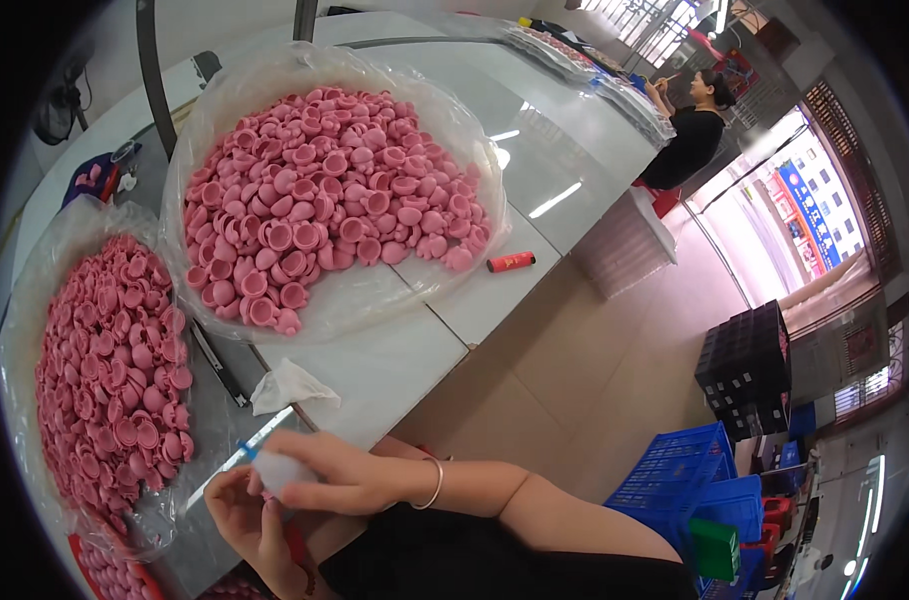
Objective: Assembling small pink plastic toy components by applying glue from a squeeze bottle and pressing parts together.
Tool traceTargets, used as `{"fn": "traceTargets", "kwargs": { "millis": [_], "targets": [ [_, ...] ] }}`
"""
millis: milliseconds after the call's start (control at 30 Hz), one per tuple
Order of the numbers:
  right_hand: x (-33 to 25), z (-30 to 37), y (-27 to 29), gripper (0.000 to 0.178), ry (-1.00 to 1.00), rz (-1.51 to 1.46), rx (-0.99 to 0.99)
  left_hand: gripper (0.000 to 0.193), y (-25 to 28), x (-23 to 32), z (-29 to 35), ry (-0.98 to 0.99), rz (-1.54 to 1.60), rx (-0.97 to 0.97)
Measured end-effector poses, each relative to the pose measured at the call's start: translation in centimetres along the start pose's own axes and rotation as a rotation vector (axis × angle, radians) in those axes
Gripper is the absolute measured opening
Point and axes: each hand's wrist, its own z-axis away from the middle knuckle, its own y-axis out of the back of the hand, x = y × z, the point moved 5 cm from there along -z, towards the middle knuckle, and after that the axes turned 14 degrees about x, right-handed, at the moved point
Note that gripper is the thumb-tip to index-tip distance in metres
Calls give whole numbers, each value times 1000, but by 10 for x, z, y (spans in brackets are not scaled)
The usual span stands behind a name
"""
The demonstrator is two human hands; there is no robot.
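Observation:
My right hand [340,474] is wrapped round a small whitish squeeze bottle [283,470] with a blue tip, tilted with the tip up and to the left. Just below it, my left hand [243,518] has its fingers curled in a pinch close to the bottle. What the left fingers hold is mostly hidden; a bit of pink may show there. Beyond my hands, small hollow pink pieces [335,185] fill a wide clear plastic bag [450,105]. Deeper pink cup-shaped pieces [115,370] heap in another clear bag [25,290] on the left.
A white cloth [290,388] and a red cylinder [512,262] lie on the pale table [375,375]. Blue crates [675,470] and black crates [745,360] stand on the floor to the right. A person in black [690,135] sits at the table's far end.

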Motion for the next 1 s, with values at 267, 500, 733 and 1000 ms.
{"fn": "traceTargets", "kwargs": {
  "millis": [267,500,733,1000],
  "targets": [
    [14,0,-23,29,46,-2,42,45,19,-1,0,102,53,48],
    [20,-2,-30,30,77,-129,44,47,18,-1,-2,170,213,90],
    [17,-3,-13,43,14,-205,230,46,25,-1,1,148,181,112],
    [-4,-44,32,46,531,-63,561,47,15,5,-10,199,119,-34]
  ]
}}
